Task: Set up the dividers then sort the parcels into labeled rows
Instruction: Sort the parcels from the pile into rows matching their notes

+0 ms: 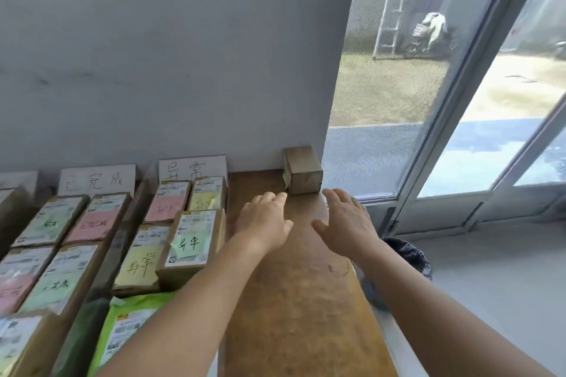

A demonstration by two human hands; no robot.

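Note:
A small brown cardboard parcel (303, 170) stands alone at the far right corner of the wooden table (294, 300), against the wall. My left hand (265, 220) and my right hand (344, 220) are both stretched toward it, fingers apart, holding nothing; each is a little short of the box. To the left, parcels with pink, green and yellow notes lie in rows, such as one with a green note (191, 242). White label cards (192, 168) (96, 180) stand against the wall at the heads of the rows. A long dark divider (122, 242) lies between two rows.
A green mailer bag (128, 327) lies at the near end of the right row. The table's right edge drops off beside a dark bin (407, 257) on the floor. A glass door (459, 101) stands to the right.

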